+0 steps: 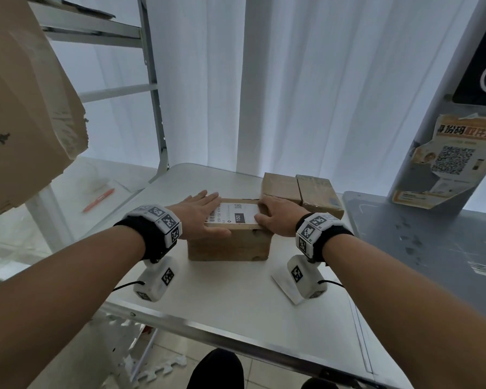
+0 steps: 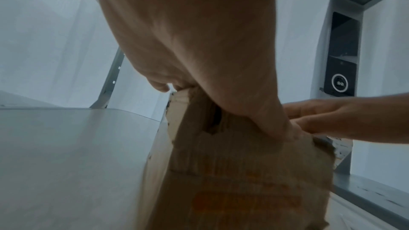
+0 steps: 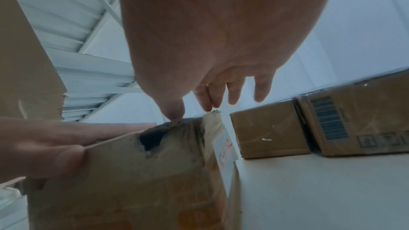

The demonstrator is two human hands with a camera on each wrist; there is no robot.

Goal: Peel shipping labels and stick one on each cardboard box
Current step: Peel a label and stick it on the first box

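A brown cardboard box (image 1: pixel 230 245) stands mid-table with a white shipping label (image 1: pixel 236 216) lying on its top. My left hand (image 1: pixel 204 210) lies flat, fingers straight, over the label's left end and the box top. At the label's right end my right hand (image 1: pixel 272 216) presses down, its thumb on the label's edge. From the right wrist, my right hand (image 3: pixel 210 50) has relaxed fingers above the box's (image 3: pixel 132 181) torn top corner. Two more boxes (image 1: pixel 281 188) (image 1: pixel 319 196) stand side by side behind, one with a barcode (image 3: pixel 329 120).
The white table (image 1: pixel 236 293) has its metal front edge near me. A large cardboard box (image 1: pixel 26 108) overhangs from a metal shelf at the left, with an orange pen (image 1: pixel 98 199) below it. At the right stand a grey platform (image 1: pixel 432 242) and a pillar with a QR poster (image 1: pixel 446 161).
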